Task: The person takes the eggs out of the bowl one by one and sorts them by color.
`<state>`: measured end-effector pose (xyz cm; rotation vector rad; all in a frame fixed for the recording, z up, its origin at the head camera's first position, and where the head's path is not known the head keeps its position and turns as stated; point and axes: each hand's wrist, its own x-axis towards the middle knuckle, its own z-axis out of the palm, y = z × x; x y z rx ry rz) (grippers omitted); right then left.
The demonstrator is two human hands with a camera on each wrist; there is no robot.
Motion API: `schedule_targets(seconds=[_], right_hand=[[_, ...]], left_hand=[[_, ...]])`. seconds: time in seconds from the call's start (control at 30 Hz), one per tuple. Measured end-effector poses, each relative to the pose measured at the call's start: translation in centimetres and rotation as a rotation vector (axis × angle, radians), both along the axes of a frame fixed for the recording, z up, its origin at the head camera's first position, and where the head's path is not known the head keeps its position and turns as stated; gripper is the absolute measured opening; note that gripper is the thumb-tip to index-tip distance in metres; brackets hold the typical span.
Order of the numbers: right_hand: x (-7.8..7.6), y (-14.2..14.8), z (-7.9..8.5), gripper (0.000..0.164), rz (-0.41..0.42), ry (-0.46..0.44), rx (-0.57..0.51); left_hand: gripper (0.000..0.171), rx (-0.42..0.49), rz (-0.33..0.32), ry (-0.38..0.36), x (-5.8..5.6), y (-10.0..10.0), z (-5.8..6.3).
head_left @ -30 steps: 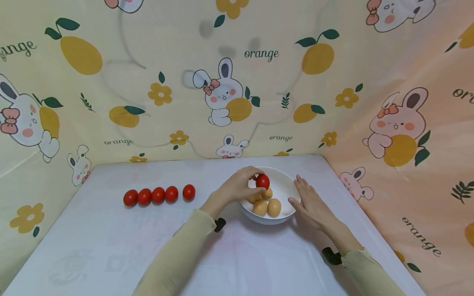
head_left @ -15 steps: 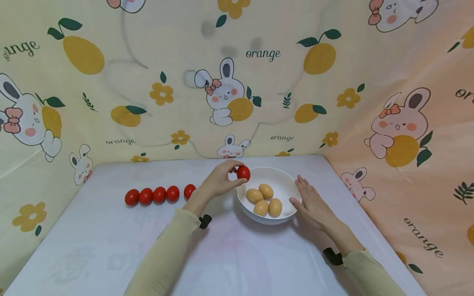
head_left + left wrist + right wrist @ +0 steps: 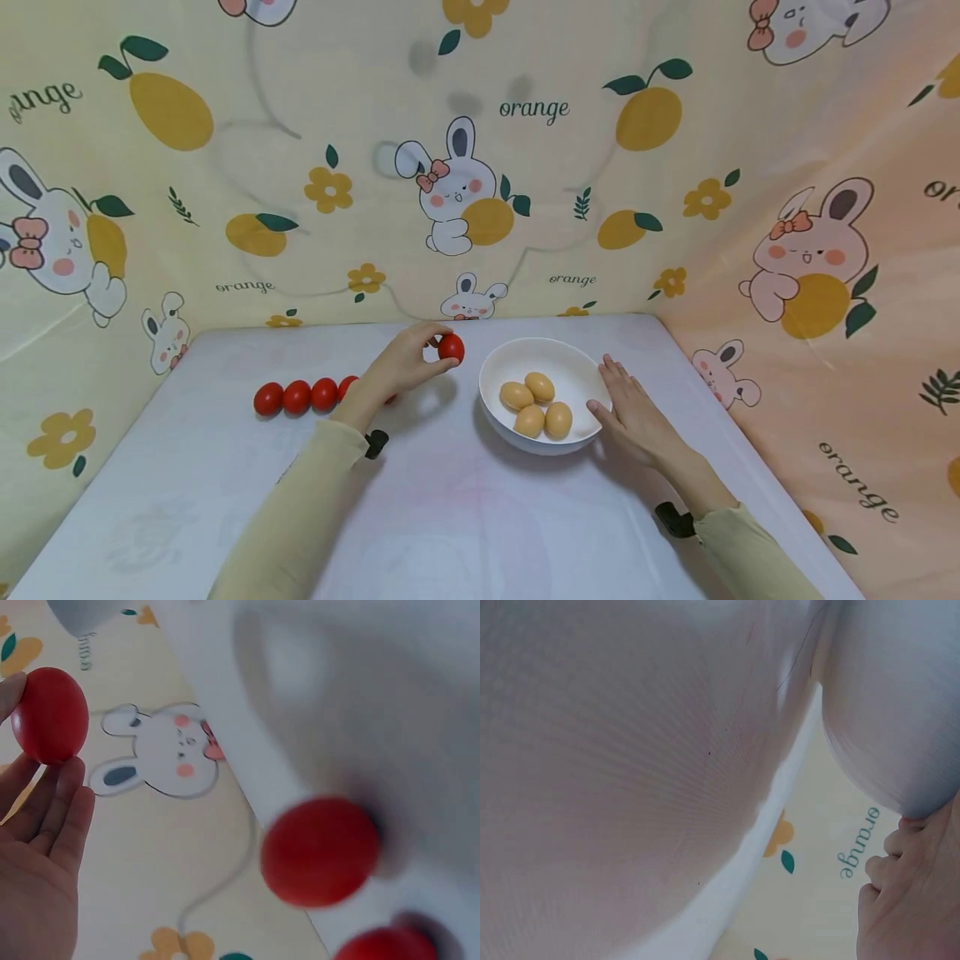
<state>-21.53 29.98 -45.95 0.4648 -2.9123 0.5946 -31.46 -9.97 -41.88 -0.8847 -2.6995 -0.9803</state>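
Note:
My left hand (image 3: 401, 362) pinches a red egg (image 3: 452, 349) between thumb and fingertips, held up to the left of a white bowl (image 3: 576, 375). In the left wrist view the held egg (image 3: 51, 716) shows whole, smooth and oval. Several tan eggs (image 3: 558, 420) lie together in the bottom of the bowl. My right hand (image 3: 637, 417) rests along the bowl's right side with straight fingers. The right wrist view has the bowl's curved outer wall (image 3: 900, 697) right at the fingers of that hand (image 3: 915, 877).
A row of red eggs (image 3: 297, 398) lies on the white-covered table (image 3: 450, 517) at the left, its right end partly hidden behind my left wrist. A printed cloth (image 3: 300, 108) with rabbits and oranges stands along the back and both sides.
My left hand has carried the red egg from over the bowl leftward, out past its rim. The tan eggs show fully now. My right hand has stayed at the bowl.

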Motion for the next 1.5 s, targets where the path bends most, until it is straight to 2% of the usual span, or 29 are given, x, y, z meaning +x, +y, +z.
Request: schedule_targets(seconds=[0.27,0.4,0.57,0.93,1.2,1.5], right_hand=[[0.0,0.0,0.0,0.078,-0.005,-0.011,0.002],[0.0,0.0,0.0,0.078,-0.001,-0.016,-0.004],[-0.1,0.0,0.1,0.079,0.000,-0.029,-0.005],[-0.2,0.0,0.0,0.080,-0.007,-0.033,0.000],[0.0,0.0,0.0,0.079,-0.002,-0.016,-0.009],[-0.1,0.1,0.0,0.079,-0.001,-0.021,-0.004]], left_hand=[[0.054,-0.187,0.020,-0.006,-0.3,-2.1,0.0],[0.053,-0.271,-0.002,-0.008,-0.4,-2.7,-0.1],[0.050,-0.334,-0.030,0.013,-0.6,-3.4,-0.6],[0.049,-0.422,-0.031,-0.035,-0.7,-4.3,-1.8],[0.049,-0.440,-0.027,-0.087,-0.5,-4.7,-2.1],[0.048,-0.443,-0.030,-0.075,-0.6,-5.0,-2.5]])
